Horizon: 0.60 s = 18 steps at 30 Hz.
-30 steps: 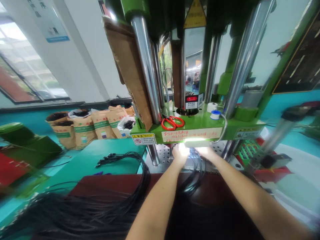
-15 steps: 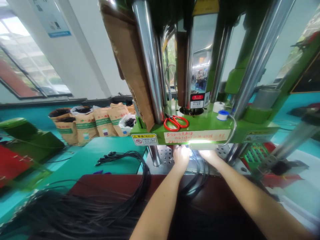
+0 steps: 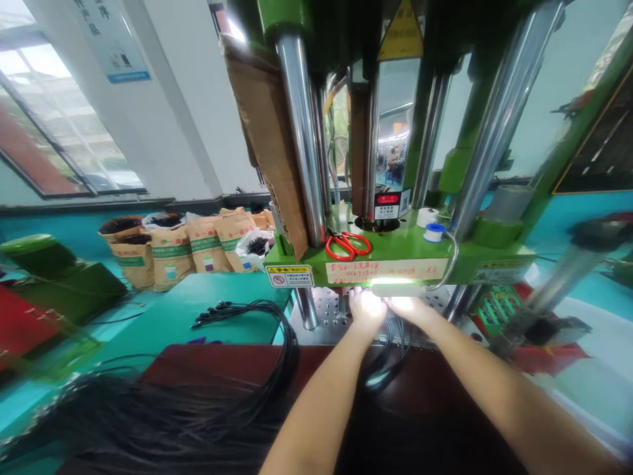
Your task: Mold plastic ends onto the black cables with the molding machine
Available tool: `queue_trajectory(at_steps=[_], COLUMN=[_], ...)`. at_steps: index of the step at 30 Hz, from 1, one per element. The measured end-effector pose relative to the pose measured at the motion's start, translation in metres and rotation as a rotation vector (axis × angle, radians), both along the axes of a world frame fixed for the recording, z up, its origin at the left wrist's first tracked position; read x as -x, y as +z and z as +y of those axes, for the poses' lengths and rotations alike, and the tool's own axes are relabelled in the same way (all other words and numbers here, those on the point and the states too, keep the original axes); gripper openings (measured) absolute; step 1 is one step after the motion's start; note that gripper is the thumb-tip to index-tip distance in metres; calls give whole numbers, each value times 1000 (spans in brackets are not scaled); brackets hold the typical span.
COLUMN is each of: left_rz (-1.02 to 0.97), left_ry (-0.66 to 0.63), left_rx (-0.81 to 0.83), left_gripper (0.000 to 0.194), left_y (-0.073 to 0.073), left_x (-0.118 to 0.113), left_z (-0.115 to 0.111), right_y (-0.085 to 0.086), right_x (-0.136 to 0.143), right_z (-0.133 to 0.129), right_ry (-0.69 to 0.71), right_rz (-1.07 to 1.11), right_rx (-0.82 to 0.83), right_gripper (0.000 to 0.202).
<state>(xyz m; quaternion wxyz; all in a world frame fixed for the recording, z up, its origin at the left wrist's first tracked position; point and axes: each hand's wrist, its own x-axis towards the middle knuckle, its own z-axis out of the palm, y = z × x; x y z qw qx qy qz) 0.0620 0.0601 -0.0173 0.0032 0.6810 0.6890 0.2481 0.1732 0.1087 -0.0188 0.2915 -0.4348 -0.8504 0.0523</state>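
Under the green press plate (image 3: 445,254), in the glare of a bright tube lamp (image 3: 395,285), both my hands are close together. My left hand (image 3: 366,307) looks curled, and whatever is in its fingers is washed out. My right hand (image 3: 408,309) reaches in from the other side, its fingers hidden by the lamp and my left hand. Black cables (image 3: 383,366) loop out from below my hands over the front edge of the perforated metal bed (image 3: 324,315).
Red-handled scissors (image 3: 348,245) and a blue-and-white spool (image 3: 434,231) lie on the press plate. A big bundle of black cables (image 3: 163,409) covers the dark red table at left. Steel columns (image 3: 302,132) flank the work space. Paper sacks (image 3: 171,251) stand behind.
My left hand has shifted right, closer to my right hand. The camera view has moved slightly. Scissors, spool and the large cable bundle stay in place.
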Motion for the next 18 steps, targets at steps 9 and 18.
queue_trajectory(at_steps=[9,18], left_rz=[-29,-77], left_ry=[41,24], left_rx=[-23,-30], left_gripper=[31,33], left_y=[-16,-15], left_x=[6,2], left_z=[7,18], right_y=[-7,-13], right_x=[12,13], right_z=[-7,-5], right_ry=[-48,-71], right_rz=[-155,-144], right_rx=[-31,33], right_gripper=[21,21])
